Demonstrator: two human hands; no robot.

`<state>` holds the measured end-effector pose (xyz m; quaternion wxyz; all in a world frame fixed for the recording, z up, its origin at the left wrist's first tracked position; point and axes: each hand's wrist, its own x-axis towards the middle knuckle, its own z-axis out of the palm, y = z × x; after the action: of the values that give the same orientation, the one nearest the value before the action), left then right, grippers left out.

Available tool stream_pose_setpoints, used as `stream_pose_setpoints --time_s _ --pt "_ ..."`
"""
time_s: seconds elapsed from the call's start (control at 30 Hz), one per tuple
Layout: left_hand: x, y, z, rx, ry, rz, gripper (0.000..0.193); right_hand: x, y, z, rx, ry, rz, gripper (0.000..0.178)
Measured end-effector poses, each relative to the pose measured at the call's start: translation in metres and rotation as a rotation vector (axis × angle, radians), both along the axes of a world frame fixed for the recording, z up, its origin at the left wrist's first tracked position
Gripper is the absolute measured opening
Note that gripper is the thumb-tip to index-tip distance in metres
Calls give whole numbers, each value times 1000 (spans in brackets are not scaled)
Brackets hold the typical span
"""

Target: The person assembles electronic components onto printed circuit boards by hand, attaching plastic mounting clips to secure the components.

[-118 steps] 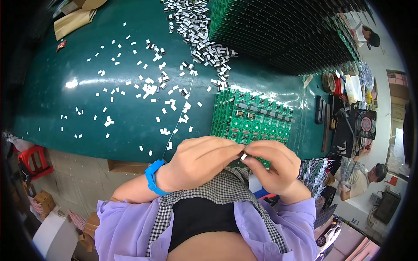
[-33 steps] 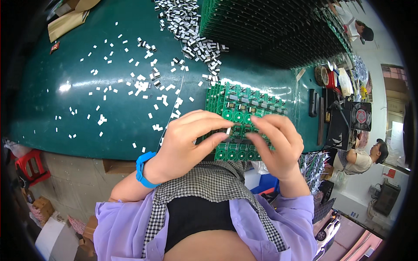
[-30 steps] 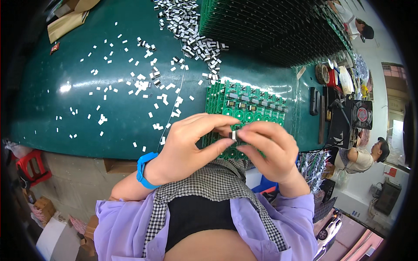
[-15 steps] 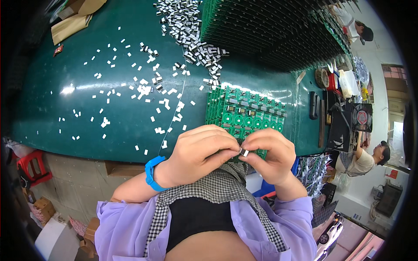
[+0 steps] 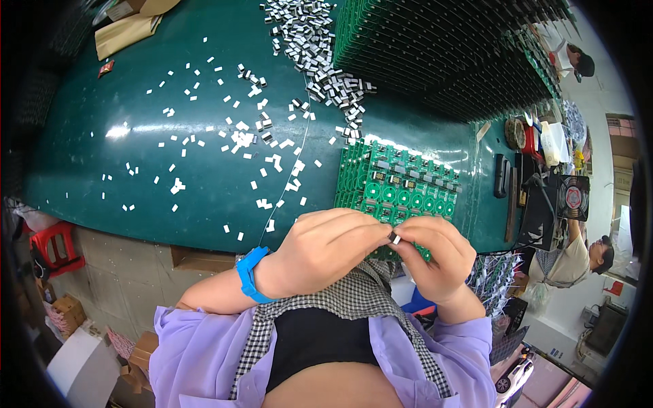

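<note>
Between my hands, close to my body, is a small black block with a white face [image 5: 394, 238], like a digit display module. My left hand [image 5: 326, 248] pinches it from the left, fingers pressed together. From the right, the thumb and forefinger of my right hand [image 5: 439, 262] close on it too. Just beyond my fingertips lies a stack of green circuit boards [image 5: 418, 198] with rows of round outlines. A few display modules [image 5: 394, 179] sit on the top board. My hands hide the near edge of that stack.
A heap of similar modules [image 5: 333, 88] lies at the table's far middle. Small white pieces [image 5: 241, 138] are scattered over the green table [image 5: 88, 183]. Tall racks of boards [image 5: 449, 54] stand far right. A small fan [image 5: 573, 197] and two other people are at the right.
The view has shifted, so the table and boards appear farther right and slightly lower. Both hands still pinch the small module, which looks slightly turned.
</note>
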<state>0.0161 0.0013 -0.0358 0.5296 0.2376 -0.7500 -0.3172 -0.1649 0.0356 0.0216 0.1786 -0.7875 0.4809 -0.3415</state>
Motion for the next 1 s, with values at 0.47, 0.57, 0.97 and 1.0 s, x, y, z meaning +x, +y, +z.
stream_pose_setpoints --time_s 0.47,0.57,0.97,1.0 --pt "47 -56 -32 180 -736 594 22 -40 -25 -9 -174 400 -188 20" --pt "49 -57 -37 214 -822 564 19 -37 -26 -11 -201 422 -176 19" --pt "42 -50 -23 256 -561 537 14 -35 -26 -13 -237 460 -188 19" --pt "41 -48 -20 259 -479 483 15 -35 -25 -13 -238 461 -188 19"
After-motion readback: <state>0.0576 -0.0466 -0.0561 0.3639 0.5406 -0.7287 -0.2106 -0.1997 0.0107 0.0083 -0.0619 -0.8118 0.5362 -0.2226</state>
